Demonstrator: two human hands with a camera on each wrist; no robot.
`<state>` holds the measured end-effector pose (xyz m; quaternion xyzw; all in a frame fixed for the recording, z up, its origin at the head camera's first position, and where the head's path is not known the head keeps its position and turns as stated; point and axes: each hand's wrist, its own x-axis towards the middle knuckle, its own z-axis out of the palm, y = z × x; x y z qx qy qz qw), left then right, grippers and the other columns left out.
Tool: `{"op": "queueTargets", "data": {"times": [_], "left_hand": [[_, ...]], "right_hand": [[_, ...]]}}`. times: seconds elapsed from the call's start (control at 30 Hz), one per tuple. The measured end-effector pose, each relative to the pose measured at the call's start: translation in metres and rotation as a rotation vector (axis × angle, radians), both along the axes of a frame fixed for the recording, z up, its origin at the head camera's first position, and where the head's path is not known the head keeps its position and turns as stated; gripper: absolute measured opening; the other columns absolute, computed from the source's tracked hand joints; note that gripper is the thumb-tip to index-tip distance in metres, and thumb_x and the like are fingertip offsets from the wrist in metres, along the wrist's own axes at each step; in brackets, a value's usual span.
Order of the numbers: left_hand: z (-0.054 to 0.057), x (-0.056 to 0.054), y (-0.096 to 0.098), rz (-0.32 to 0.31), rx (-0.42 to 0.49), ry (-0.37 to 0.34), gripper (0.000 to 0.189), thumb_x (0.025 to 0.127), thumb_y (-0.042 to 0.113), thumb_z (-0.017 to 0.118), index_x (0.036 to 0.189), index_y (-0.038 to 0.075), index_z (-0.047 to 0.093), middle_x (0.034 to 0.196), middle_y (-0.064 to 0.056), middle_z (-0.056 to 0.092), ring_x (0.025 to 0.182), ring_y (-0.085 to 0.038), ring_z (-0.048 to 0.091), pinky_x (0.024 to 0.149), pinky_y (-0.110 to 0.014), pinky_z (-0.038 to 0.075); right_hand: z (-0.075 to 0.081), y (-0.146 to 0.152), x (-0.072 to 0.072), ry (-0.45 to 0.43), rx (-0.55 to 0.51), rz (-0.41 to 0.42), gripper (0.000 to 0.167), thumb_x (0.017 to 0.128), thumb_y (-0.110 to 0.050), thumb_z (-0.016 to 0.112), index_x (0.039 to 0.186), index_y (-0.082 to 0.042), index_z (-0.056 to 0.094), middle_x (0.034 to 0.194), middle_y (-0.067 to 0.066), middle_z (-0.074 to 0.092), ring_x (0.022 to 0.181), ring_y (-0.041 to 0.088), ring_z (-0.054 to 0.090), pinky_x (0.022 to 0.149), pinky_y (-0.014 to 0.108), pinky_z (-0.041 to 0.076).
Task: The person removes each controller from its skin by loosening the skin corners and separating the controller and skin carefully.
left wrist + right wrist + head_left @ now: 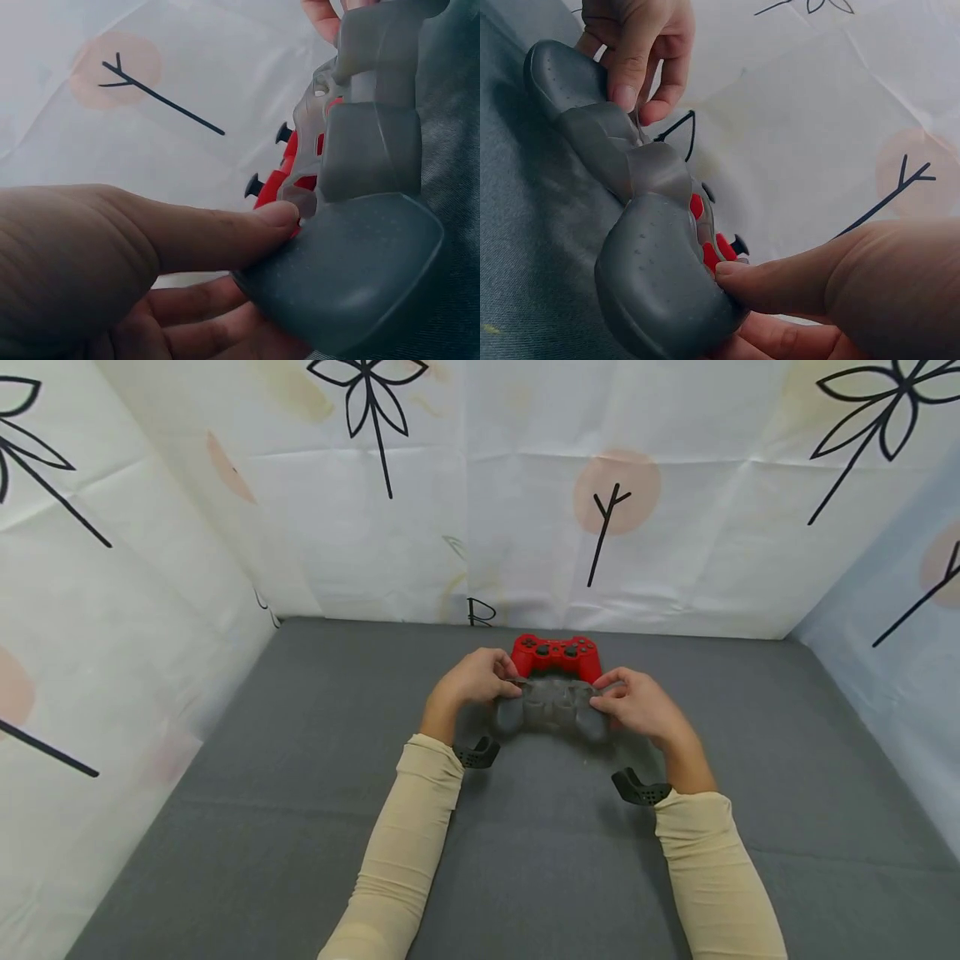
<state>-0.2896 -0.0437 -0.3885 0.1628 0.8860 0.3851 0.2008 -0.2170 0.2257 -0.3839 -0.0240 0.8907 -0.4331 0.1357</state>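
A translucent grey silicone controller cover is stretched between both hands, its rounded grips toward the person. My left hand pinches its left end between thumb and fingers; the left wrist view shows the thumb on the cover's edge. On the other end my right hand has the same pinch, thumb on the rim of the cover. Just beyond lies a red game controller with black thumbsticks. Red parts show through openings in the cover in both wrist views; whether the two touch I cannot tell.
A dark grey cloth covers the table. White printed sheets hang along the back and both sides, close behind the red controller. Each wrist wears a black band.
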Motion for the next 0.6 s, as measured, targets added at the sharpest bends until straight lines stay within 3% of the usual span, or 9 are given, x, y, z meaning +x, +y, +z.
{"op": "queueTargets", "data": {"times": [0.17,0.33,0.6], "left_hand": [[-0.003,0.000,0.001,-0.008,0.025,-0.036,0.021,0.094,0.020,0.074,0.112,0.013,0.066,0.121,-0.006,0.069,0.094,-0.022,0.067,0.075,-0.034,0.057],[-0.003,0.003,0.002,-0.024,0.018,-0.108,0.028,0.094,0.016,0.075,0.120,0.009,0.067,0.126,-0.010,0.067,0.093,-0.023,0.070,0.077,-0.032,0.060],[-0.003,0.005,0.000,-0.036,-0.027,-0.156,0.035,0.091,0.012,0.078,0.124,0.011,0.067,0.128,-0.011,0.066,0.091,-0.024,0.073,0.081,-0.034,0.060]], "right_hand": [[-0.003,0.002,-0.002,-0.034,-0.006,0.011,0.041,0.103,-0.016,0.060,0.136,0.005,0.049,0.116,0.023,0.070,0.081,0.017,0.066,0.079,0.037,0.057],[-0.006,0.004,-0.004,-0.073,0.003,0.032,0.043,0.104,-0.016,0.058,0.139,0.005,0.046,0.127,0.028,0.064,0.094,0.026,0.068,0.082,0.040,0.059],[-0.018,0.004,-0.009,-0.100,0.009,0.021,0.041,0.104,-0.015,0.058,0.138,0.006,0.047,0.126,0.028,0.063,0.103,0.032,0.068,0.084,0.041,0.061]]}}
